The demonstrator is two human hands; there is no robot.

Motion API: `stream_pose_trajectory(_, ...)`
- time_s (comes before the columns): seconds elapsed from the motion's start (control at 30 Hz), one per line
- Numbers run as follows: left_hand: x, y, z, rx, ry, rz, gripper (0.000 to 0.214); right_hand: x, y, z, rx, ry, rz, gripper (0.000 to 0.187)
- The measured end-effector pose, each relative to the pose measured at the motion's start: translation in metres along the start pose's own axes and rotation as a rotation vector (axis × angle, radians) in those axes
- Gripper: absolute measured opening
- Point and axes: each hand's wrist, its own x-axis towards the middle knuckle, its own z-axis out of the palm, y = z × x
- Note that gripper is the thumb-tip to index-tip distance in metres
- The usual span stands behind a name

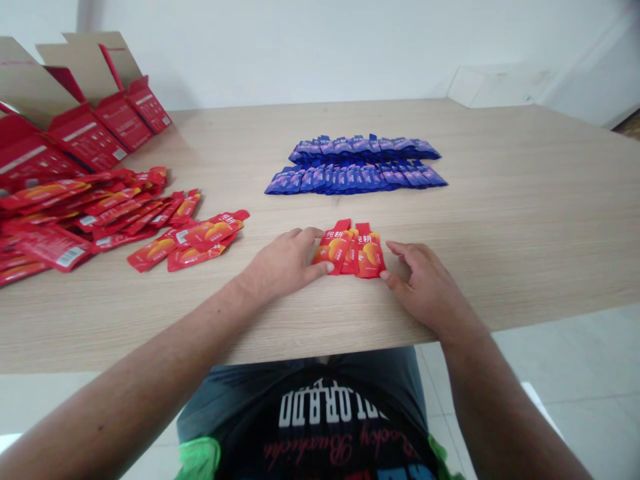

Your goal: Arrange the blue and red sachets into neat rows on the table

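Three red sachets (351,252) lay fanned on the wooden table (525,213). The left hand (283,263), half open, touched their left edge; the right hand (425,287), also half open, sat just beside them. Two rows of blue sachets (355,167) lay beyond them.

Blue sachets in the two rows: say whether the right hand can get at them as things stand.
Probably yes. The right hand lies beside the red sachets, and only wood tabletop separates it from the blue sachets; nothing stands in its forward path.
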Motion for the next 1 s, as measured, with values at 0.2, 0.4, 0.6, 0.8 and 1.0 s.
stream_pose_trajectory(0.2,-0.016,0.006,0.005,0.014,0.027,0.056,0.073,-0.002,0.004,0.0,-0.021,-0.011,-0.023,0.056)
stream_pose_trajectory(0.4,-0.039,-0.041,-0.028,0.047,0.205,-0.041,0.055,-0.006,0.021,0.007,-0.098,-0.002,-0.018,0.064)
stream_pose_trajectory(0.6,-0.052,-0.133,-0.072,0.365,0.246,-0.37,0.052,-0.006,0.024,0.009,-0.127,0.015,-0.026,0.067)
stream_pose_trajectory(0.8,-0.039,-0.157,-0.077,0.44,0.083,-0.453,0.068,-0.005,0.024,0.009,-0.143,0.014,-0.026,0.067)
stream_pose_trajectory(1.0,-0.018,-0.145,-0.088,0.398,0.038,-0.511,0.054,-0.003,0.013,0.005,-0.109,0.002,-0.014,0.058)
